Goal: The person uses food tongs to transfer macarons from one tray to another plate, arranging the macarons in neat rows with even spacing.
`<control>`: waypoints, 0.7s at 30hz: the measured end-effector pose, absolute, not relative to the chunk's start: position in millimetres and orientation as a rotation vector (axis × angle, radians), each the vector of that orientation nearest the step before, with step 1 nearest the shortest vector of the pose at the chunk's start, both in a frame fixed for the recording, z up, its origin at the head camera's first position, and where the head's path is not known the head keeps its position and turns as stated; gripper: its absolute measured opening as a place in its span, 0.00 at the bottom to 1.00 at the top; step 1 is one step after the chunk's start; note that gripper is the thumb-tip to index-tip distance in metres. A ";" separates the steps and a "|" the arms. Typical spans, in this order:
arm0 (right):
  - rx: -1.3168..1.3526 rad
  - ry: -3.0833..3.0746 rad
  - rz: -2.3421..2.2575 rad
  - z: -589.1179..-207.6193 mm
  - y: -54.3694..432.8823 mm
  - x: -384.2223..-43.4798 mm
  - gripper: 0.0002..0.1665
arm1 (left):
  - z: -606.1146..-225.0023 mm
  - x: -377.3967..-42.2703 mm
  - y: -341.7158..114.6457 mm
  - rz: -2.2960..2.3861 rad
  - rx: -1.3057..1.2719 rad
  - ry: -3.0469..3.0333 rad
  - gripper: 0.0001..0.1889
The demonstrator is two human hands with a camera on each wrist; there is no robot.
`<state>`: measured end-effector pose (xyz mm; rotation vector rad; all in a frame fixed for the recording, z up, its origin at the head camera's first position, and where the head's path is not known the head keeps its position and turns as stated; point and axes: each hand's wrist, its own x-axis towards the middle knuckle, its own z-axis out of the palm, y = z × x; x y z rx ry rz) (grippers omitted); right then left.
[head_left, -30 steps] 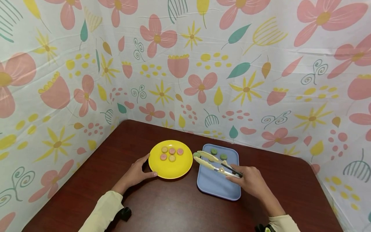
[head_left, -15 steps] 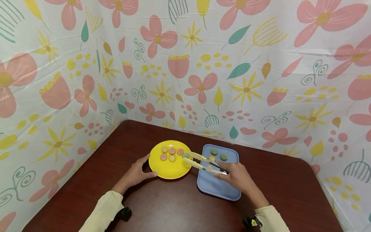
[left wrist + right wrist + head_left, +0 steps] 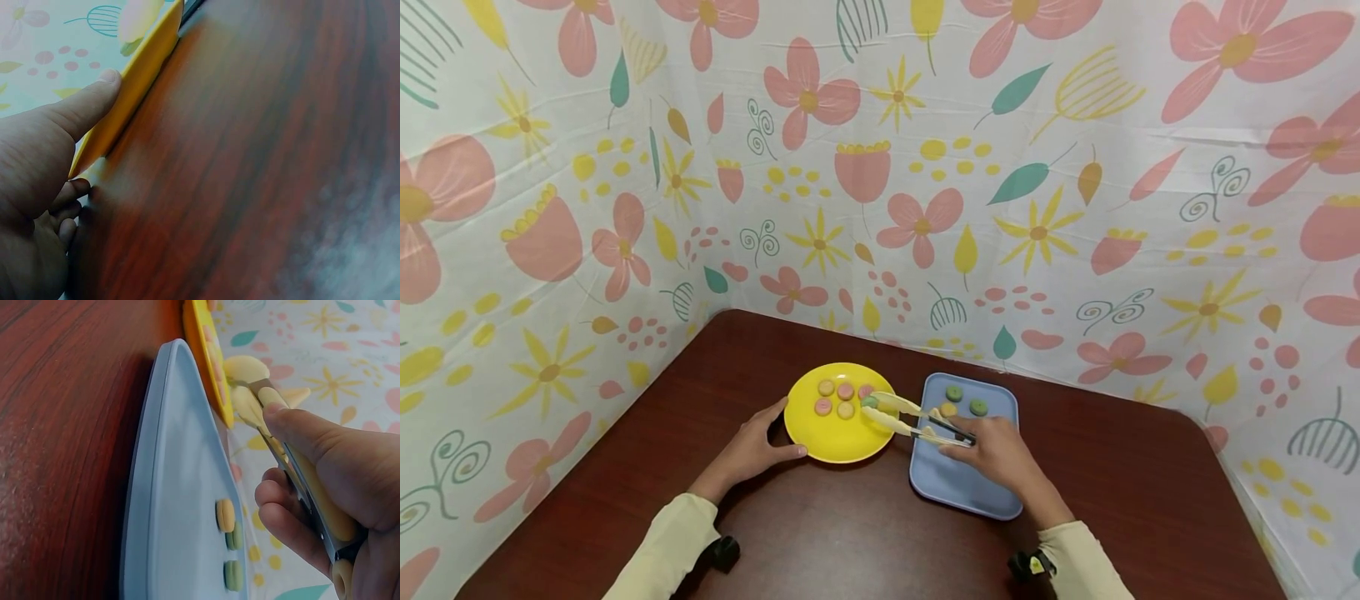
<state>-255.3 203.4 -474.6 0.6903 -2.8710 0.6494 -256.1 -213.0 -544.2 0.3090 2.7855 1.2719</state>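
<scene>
At the left edge of the yellow plate (image 3: 838, 443), my left hand (image 3: 751, 446) holds the rim, thumb (image 3: 94, 103) along its near side and fingers spread round the far side. My right hand (image 3: 1000, 454) grips a pair of tongs (image 3: 886, 422) with cream-coloured tips. Pinched between those tips is a green macaron (image 3: 868, 402), over the plate's right part and close to a pink macaron (image 3: 866, 389). More pink and yellowish macarons (image 3: 846, 410) lie on the plate. In the right wrist view my fingers wrap the tongs' handle, while the tips partly hide the held macaron.
A blue tray (image 3: 962, 485) lies right of the plate, beneath my right hand. On it sit two green macarons (image 3: 978, 407) and a yellow macaron (image 3: 948, 409). The dark wooden table (image 3: 820, 533) meets a flower-patterned cloth (image 3: 925, 275) behind and at the left.
My right hand has moved left, carrying the green macaron in the tongs from the tray's left edge to over the plate. The left hand has stayed at the rim.
</scene>
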 end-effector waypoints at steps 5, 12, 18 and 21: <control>0.678 -2.867 0.629 -477.6 200.4 -258.0 0.33 | -545.6 -256.4 -212.6 1.267 0.312 2.784 0.58; 0.664 -2.897 0.618 -477.2 200.9 -257.6 0.35 | -545.3 -256.7 -211.4 1.273 0.310 2.779 0.58; 0.638 -2.917 0.662 -470.0 210.7 -252.0 0.35 | -544.9 -256.5 -212.6 1.280 0.307 2.775 0.58; 0.612 -2.905 0.673 -465.0 218.7 -248.1 0.34 | -544.6 -256.4 -213.4 1.274 0.303 2.774 0.59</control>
